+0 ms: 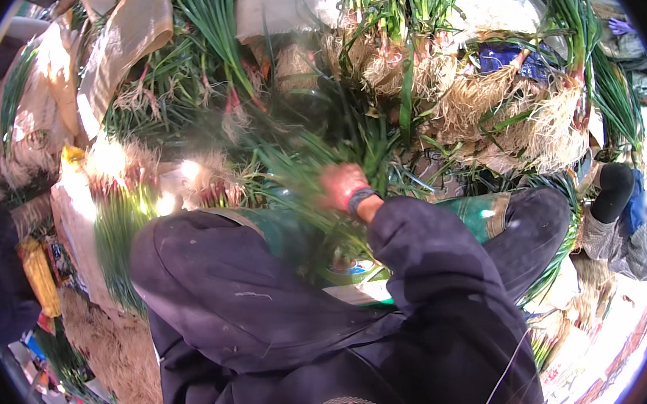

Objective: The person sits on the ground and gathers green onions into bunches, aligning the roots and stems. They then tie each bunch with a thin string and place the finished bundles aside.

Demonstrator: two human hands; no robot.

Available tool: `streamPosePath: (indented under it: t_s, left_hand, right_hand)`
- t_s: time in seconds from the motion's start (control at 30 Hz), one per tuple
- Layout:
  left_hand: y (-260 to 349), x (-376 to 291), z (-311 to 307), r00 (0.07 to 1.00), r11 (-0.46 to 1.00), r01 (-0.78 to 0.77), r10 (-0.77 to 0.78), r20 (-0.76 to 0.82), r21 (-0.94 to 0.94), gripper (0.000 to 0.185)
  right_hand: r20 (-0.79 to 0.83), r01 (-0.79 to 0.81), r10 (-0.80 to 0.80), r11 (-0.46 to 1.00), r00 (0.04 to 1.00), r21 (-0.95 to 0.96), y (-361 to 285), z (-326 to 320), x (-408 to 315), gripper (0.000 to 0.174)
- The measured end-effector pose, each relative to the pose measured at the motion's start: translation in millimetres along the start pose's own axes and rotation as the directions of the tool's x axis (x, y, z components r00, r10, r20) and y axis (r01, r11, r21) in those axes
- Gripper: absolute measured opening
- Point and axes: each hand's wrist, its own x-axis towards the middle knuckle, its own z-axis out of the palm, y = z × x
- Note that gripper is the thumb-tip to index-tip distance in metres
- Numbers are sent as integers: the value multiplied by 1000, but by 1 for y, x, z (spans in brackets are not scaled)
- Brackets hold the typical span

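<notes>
My right hand (346, 187), in a red glove with a dark band at the wrist, is blurred above my lap. It grips long green onion leaves (298, 175), which fan out to the left and downward. My left hand is out of view. Green cloth (289, 233) with tan edging spans the space between my knees. Below the leaves, a green and white printed surface (358, 276) shows in my lap. Beyond the hand lie loose green onions (233, 109) with reddish bases and pale roots.
Rooted onion bundles (433, 71) heap up at the far right, near blue plastic (517, 61). Another bundle (121, 201) lies by my left knee. Pale sacking (123, 47) hangs at the upper left. Another person's dark-covered limb (613, 193) is at the right edge.
</notes>
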Motion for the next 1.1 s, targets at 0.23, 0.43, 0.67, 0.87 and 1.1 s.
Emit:
streamPosePath:
  t_s: [0.23, 0.43, 0.67, 0.87, 1.1]
  left_hand:
    - [102, 6, -65, 958, 916, -285, 264, -111, -284, 47]
    - [247, -74, -125, 899, 605, -422, 374, -226, -675, 47]
    - [336, -135, -41, 853, 413, -242, 522, 10, -878, 44]
    - [360, -140, 22, 786, 437, -126, 592, 179, -891, 41]
    - [342, -168, 65, 884, 349, 169, 361, 298, -922, 34]
  right_hand:
    - [512, 155, -69, 980, 856, -127, -27, -101, -57, 29]
    - [-578, -427, 304, 900, 758, -87, 6, -233, -22, 53]
    - [-434, -498, 408, 859, 803, -114, 85, -324, -43, 60]
    - [-720, -235, -45, 930, 692, -284, 98, -334, -68, 51]
    - [-479, -270, 463, 867, 746, 418, 104, -291, -125, 35]
